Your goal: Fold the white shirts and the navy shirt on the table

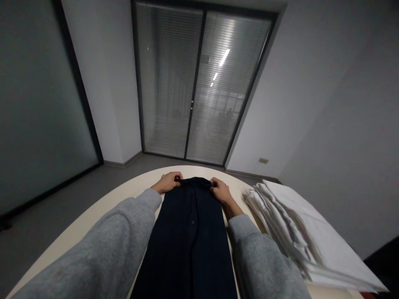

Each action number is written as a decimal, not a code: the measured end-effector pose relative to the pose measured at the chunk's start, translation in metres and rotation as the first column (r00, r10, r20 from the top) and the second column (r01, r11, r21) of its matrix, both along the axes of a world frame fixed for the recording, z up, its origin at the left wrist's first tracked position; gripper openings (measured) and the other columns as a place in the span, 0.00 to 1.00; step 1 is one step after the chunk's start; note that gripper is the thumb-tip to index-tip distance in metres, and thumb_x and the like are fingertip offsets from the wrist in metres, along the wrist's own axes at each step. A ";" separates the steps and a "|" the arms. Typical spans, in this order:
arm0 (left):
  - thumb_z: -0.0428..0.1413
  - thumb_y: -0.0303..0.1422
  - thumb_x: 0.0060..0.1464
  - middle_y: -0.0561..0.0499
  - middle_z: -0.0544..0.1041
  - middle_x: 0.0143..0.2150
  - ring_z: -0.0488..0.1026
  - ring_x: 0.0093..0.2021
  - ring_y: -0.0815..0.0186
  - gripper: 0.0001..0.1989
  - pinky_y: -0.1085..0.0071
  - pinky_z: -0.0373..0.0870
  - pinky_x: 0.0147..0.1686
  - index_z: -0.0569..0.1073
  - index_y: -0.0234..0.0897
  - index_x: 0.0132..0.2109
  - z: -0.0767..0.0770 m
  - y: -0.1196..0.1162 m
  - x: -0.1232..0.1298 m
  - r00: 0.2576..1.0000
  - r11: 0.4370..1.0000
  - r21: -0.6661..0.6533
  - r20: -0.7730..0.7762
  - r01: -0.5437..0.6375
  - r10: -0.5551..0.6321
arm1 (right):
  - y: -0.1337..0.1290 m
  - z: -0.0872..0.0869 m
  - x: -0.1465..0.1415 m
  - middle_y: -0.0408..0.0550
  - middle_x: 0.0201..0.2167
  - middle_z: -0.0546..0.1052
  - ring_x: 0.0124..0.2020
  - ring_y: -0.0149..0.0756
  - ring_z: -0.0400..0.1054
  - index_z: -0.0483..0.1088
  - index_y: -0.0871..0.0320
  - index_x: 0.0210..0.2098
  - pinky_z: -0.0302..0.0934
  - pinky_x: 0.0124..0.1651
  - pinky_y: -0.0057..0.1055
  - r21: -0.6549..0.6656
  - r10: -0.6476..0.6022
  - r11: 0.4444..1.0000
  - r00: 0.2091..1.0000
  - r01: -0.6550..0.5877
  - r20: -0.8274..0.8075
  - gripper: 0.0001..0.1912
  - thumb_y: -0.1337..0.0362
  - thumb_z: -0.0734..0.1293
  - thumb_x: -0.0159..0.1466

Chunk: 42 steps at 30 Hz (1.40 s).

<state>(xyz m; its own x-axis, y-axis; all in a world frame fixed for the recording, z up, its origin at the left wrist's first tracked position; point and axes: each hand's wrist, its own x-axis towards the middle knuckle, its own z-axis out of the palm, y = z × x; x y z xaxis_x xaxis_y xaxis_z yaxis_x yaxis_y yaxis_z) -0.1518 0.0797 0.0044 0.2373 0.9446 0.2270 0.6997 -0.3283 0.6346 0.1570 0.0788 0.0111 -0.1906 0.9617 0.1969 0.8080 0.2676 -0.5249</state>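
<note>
A dark navy buttoned shirt [174, 245] lies lengthwise on the pale round table [102, 207], its near end running out of the picture. One button shows on the strip down its middle. At the far left corner, my left hand [170, 181] pinches the cloth edge between thumb and fingers. The far right corner is gripped by my right hand [220, 190], fingers closed on the edge. Between the two hands the far edge bulges up slightly.
A stack of folded white cloth [299, 224] sits on the table's right side, beside my right forearm. Beyond the table stand glass doors with blinds [190, 91]. White walls are on both sides, with a dark-framed glass panel [40, 104] at left.
</note>
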 end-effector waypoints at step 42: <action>0.58 0.38 0.64 0.49 0.83 0.46 0.78 0.49 0.54 0.09 0.63 0.64 0.48 0.72 0.44 0.49 0.068 -0.026 0.012 0.934 0.943 0.301 -0.274 -0.145 0.231 | -0.032 0.063 -0.020 0.48 0.46 0.80 0.44 0.42 0.74 0.66 0.50 0.51 0.52 0.37 0.33 0.278 -0.133 0.959 0.954 0.056 0.269 0.08 0.59 0.62 0.73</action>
<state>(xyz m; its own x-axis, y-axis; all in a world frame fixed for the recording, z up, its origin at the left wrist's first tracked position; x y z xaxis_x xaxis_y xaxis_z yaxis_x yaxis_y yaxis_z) -0.1394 0.0536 0.0722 0.1589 0.8905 0.4263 0.9087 -0.3007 0.2895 0.1372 0.0467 0.0746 -0.1862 0.8985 0.3975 0.9405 0.2800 -0.1925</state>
